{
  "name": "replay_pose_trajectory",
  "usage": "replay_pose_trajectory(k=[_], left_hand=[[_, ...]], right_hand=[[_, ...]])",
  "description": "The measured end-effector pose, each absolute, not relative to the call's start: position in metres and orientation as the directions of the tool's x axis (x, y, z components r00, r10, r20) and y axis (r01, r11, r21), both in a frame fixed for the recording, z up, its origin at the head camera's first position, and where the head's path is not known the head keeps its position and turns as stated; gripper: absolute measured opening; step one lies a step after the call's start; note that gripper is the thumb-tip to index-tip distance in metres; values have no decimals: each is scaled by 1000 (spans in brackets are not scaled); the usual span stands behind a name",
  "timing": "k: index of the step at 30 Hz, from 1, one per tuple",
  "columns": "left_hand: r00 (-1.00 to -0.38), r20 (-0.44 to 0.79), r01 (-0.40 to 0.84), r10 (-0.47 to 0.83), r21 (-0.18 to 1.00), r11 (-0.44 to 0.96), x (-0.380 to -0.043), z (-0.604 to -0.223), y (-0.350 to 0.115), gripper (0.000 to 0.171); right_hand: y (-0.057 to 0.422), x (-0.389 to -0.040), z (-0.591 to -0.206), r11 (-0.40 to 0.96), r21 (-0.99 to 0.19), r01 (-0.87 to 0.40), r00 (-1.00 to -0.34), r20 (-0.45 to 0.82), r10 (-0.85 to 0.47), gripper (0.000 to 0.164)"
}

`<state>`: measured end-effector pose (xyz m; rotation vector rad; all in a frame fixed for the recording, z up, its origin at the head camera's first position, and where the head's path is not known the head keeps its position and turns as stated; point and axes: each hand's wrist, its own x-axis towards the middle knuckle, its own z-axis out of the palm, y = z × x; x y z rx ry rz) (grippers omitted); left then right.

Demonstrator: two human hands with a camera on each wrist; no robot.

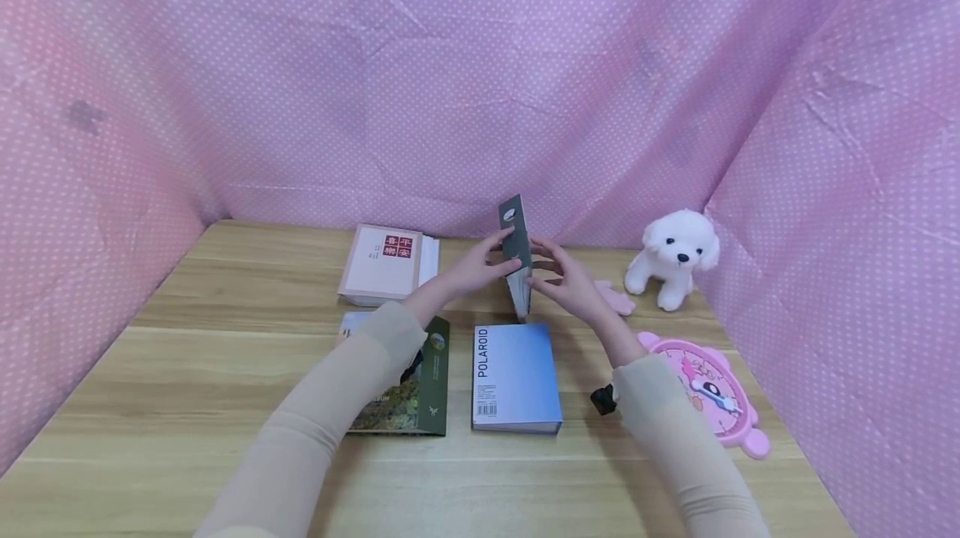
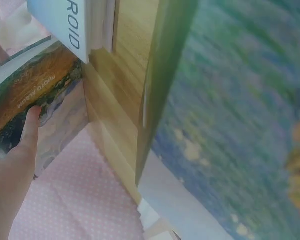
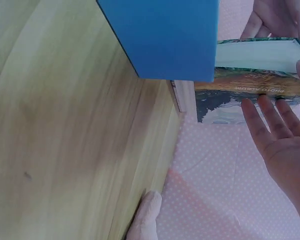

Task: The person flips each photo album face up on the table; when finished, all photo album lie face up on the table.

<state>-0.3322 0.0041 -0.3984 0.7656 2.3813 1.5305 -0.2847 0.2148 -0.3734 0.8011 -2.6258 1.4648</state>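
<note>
A photo album [image 1: 516, 242] with a dark green spine is upright and slightly tilted toward the back middle of the table, its pale pages [image 1: 519, 294] fanned a little at the lower end. My left hand [image 1: 480, 263] grips it from the left, thumb and finger over the spine. From the other side my right hand [image 1: 568, 281] holds it, fingertips on the painted cover [image 3: 225, 107] and thumb by the page edge in the right wrist view. Just in front lies a blue album [image 1: 517, 375] marked POLAROID.
Under my left forearm lies another green-spined album [image 1: 433, 379]. Behind it is a pale album [image 1: 381, 263] with red characters. A white plush dog [image 1: 675, 258], a pink clock [image 1: 708, 392] and a small pink object [image 1: 617, 298] are on the right. Pink dotted cloth [image 1: 450, 104] surrounds the table.
</note>
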Motion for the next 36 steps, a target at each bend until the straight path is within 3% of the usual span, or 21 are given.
replay_pose_trajectory(k=[7, 19, 25, 36], left_hand=[[-868, 68, 275, 492, 891, 362, -331, -392, -4, 79], [-898, 58, 265, 436, 863, 431, -341, -392, -16, 78], [-893, -2, 238, 450, 846, 477, -341, -395, -22, 87], [-859, -46, 218, 510, 868, 446, -341, -404, -30, 88]], right_hand=[[221, -306, -403, 437, -794, -423, -868, 216, -446, 64], [229, -310, -424, 502, -795, -339, -877, 75, -474, 62], [236, -312, -432, 547, -786, -289, -898, 25, -439, 61], [239, -312, -434, 628, -737, -249, -919, -25, -394, 60]])
